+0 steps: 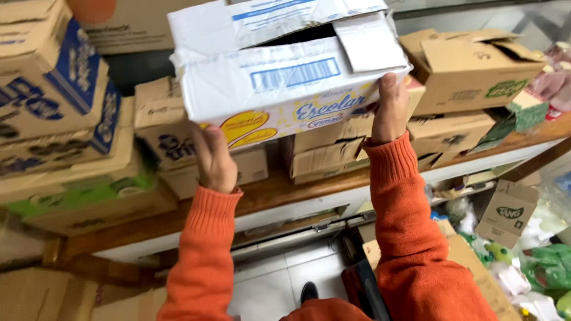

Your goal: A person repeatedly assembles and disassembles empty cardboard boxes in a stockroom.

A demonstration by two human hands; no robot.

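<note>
Both orange-sleeved arms lift a white cardboard box with torn top flaps above the wooden shelf; the left hand cups its underside; the right hand presses flat against its lower right corner; brown cartons are stacked behind.

The left hand shows only its back — its fingertips are tucked out of sight beneath the white printed cardboard box, whose top runs off the upper edge. Above the right hand, the dark gap under the torn flap hides the contents — unreadable.
</note>
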